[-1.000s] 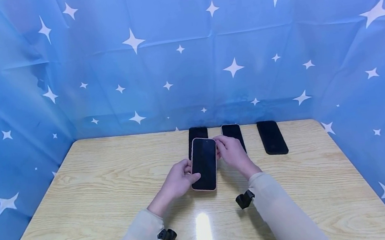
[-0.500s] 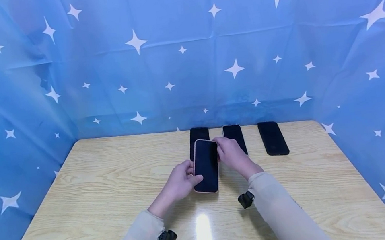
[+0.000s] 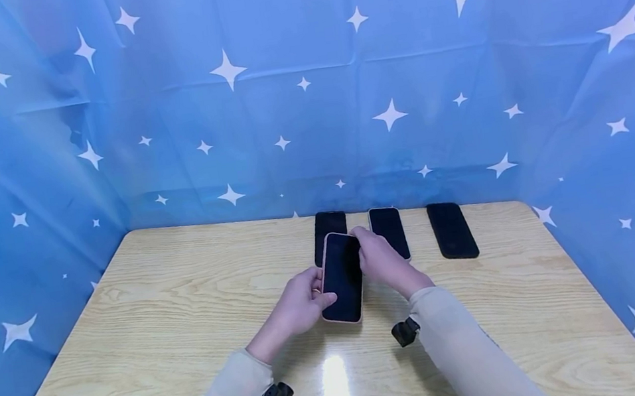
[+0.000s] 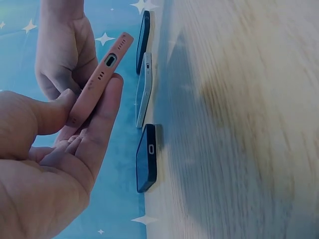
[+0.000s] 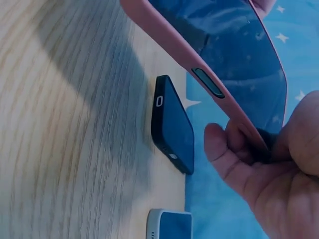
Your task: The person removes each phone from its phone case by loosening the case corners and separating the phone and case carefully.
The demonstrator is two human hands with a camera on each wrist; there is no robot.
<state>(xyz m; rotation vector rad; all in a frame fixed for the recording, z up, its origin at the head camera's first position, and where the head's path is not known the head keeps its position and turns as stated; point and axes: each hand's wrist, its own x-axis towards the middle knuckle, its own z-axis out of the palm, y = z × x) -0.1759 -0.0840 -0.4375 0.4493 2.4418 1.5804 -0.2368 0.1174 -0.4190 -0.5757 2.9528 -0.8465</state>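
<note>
Pink-cased phone (image 3: 342,282) is up off the table (image 3: 183,276), roughly in the middle, screen tilted toward the wearer. L hand (image 3: 301,302) is clamped on its lower side, thumb on the front edge, fingers behind, prob taking most of the weight. R hand (image 3: 384,256) pinches the upper R corner, imo to steady it, tho that spot's v. dark in the R wrist view so can't tell what each fingertip's doing. Back of the case = hidden in all views.

Behind it, 3 more phones lie flat in a spaced row, prob so they stay separate: L black phone (image 3: 329,223) (lower part blocked by the held one), light-edged phone (image 3: 389,232) (R hand overlaps its side; cut off in R wrist cam), R black phone (image 3: 452,230). Starry curtain (image 3: 297,47) behind, btw.
</note>
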